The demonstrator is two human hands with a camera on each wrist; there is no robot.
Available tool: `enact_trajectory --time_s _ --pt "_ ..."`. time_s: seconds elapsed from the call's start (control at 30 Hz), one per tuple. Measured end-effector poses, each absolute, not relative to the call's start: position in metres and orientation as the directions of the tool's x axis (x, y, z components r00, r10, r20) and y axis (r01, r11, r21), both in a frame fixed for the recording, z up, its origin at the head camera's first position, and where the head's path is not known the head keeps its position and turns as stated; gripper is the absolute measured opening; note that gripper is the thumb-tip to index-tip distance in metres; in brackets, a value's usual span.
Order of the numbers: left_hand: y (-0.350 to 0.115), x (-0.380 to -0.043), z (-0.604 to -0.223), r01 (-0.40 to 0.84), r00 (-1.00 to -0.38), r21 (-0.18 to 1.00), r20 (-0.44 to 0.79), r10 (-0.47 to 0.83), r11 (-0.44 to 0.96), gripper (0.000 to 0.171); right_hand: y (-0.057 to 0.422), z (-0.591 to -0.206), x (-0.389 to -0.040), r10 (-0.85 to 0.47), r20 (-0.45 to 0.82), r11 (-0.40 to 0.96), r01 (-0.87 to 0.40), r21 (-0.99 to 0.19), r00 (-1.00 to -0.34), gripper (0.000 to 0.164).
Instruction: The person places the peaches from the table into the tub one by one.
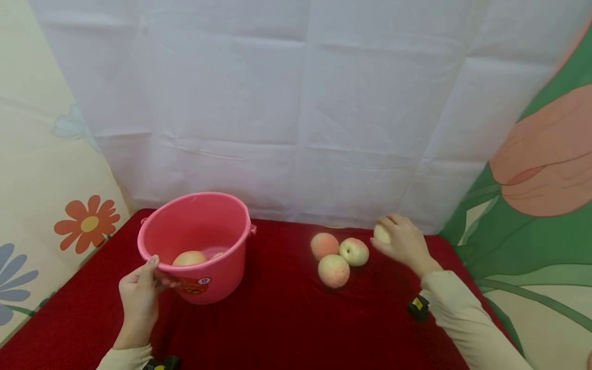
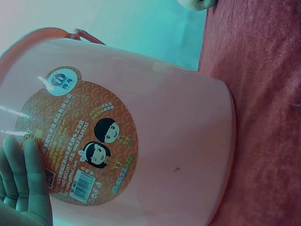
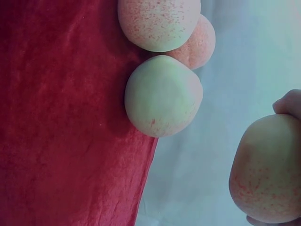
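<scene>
A pink bucket [image 1: 222, 277] stands at the left of the red cloth, with peaches [image 1: 189, 258] inside it. My left hand [image 1: 141, 295] grips its near rim, thumb over the edge and fingers against the outside, by the round label [image 2: 89, 141]. At the right, my right hand [image 1: 407, 244] holds a pale peach [image 3: 268, 169] between thumb and fingers, raised off the cloth. Left of that hand, three peaches lie close together: a pinkish one [image 1: 325, 245], a pale one with a red blush [image 1: 354, 252] and a speckled one [image 1: 334, 271] in front.
Red cloth [image 1: 287, 324] covers the table. A white sheet [image 1: 296, 113] hangs right behind its far edge. Flower-patterned walls [image 1: 88, 223] stand at both sides. The bucket's handle lug [image 1: 253, 229] sticks out on its right.
</scene>
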State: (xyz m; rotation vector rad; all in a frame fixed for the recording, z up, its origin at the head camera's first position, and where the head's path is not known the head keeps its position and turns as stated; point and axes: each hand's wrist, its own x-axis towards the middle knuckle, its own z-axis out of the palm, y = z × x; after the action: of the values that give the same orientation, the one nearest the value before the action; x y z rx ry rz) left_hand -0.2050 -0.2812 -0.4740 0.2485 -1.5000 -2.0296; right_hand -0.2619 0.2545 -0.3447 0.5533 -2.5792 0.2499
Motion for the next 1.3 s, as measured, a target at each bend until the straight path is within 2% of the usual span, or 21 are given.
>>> enact_trajectory --time_s 0.23,0.57,1.03,1.17,1.3 --pt "-0.282 -0.209 -0.479 0.346 -0.783 0.916 0.163 -0.601 -0.202 0.049 0.249 -0.344 -0.262 -0.351 0.496 0.895 -0.439 -0.071 -0.794 0.041" --pt "-0.283 -0.211 -0.48 0.307 -0.79 0.931 0.133 -0.598 -0.198 0.049 0.244 -0.342 -0.26 -0.365 0.486 0.892 -0.448 -0.063 -0.794 0.043" --pt "-0.282 -0.209 -0.479 0.322 -0.782 0.931 0.158 -0.603 -0.174 0.049 0.232 -0.336 -0.262 -0.411 0.477 0.872 -0.487 -0.043 -0.777 0.046" --pt "-0.276 -0.199 -0.464 0.35 -0.816 0.922 0.212 -0.538 -0.168 0.041 0.229 -0.336 -0.263 -0.415 0.482 0.87 -0.492 -0.039 -0.772 0.046" --pt "-0.259 -0.18 -0.43 0.319 -0.841 0.932 0.193 -0.506 -0.174 0.04 0.225 -0.335 -0.264 -0.42 0.479 0.869 -0.493 -0.033 -0.771 0.047"
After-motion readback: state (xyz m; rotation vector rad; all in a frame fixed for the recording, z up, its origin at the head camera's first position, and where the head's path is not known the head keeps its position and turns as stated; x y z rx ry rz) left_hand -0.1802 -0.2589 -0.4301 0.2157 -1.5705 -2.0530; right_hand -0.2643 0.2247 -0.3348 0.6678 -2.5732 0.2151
